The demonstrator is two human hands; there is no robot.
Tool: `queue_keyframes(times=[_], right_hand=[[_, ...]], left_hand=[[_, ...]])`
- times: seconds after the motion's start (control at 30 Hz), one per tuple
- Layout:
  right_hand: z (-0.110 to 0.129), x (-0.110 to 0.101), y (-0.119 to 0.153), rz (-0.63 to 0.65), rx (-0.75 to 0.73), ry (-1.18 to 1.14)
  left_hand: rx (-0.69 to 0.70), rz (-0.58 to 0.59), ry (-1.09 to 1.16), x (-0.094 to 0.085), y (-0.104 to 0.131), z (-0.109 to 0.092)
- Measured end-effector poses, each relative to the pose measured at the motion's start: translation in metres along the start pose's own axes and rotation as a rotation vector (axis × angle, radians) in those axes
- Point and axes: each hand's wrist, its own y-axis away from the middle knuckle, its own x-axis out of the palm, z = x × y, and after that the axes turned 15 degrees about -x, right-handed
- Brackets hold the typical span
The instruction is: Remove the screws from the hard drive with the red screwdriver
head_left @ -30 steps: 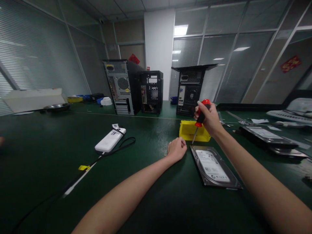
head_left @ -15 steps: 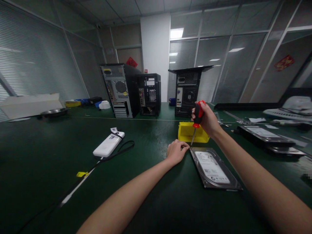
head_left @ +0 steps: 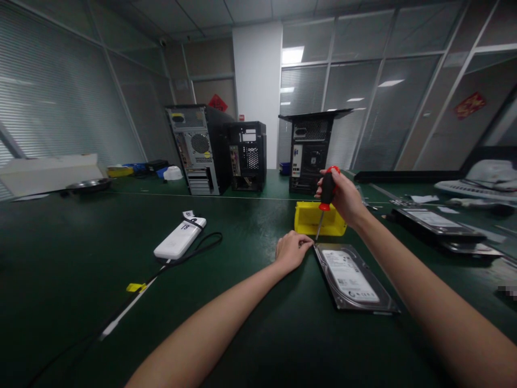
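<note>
My right hand (head_left: 343, 196) is closed round the red and black handle of a screwdriver (head_left: 328, 188), whose shaft slants down to the far left corner of a hard drive (head_left: 351, 277). The drive lies label up on the green table (head_left: 258, 334). At that same corner, my left hand (head_left: 293, 250) has its thumb and fingers pinched together; whatever is between the fingertips is too small to make out. A yellow bin (head_left: 311, 218) stands just behind the drive and the screwdriver tip.
Computer cases (head_left: 200, 151) stand at the back, another (head_left: 309, 156) behind my right hand. A white power bank (head_left: 180, 238) with a black cable lies left. More hard drives (head_left: 438, 225) are stacked right, near a white keyboard (head_left: 476, 189).
The screwdriver handle has turned slightly in my right hand, and the fingers on it have shifted a little. My left hand holds its place at the drive's corner.
</note>
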Motion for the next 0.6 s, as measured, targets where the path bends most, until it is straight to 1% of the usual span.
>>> queue_keyframes(times=[0.1,0.27,0.43,0.6], right_hand=[[-0.0002,0.0014,0.0001,-0.001,-0.032,-0.026],[-0.0049,0.0024,-0.0007,-0.003,-0.098,0.042],[-0.0051,0.0006,-0.0009,-0.027,-0.101,0.03],[-0.0039,-0.0014,-0.0005,0.001,-0.054,-0.018]], left_hand=[[0.001,-0.006,-0.001,0.0007,-0.0004,0.0004],[0.01,-0.017,-0.003,0.0019,-0.0013,0.0009],[0.0,-0.013,-0.002,0.0018,-0.0009,0.0005],[-0.004,-0.011,0.025,0.0025,-0.0006,0.0013]])
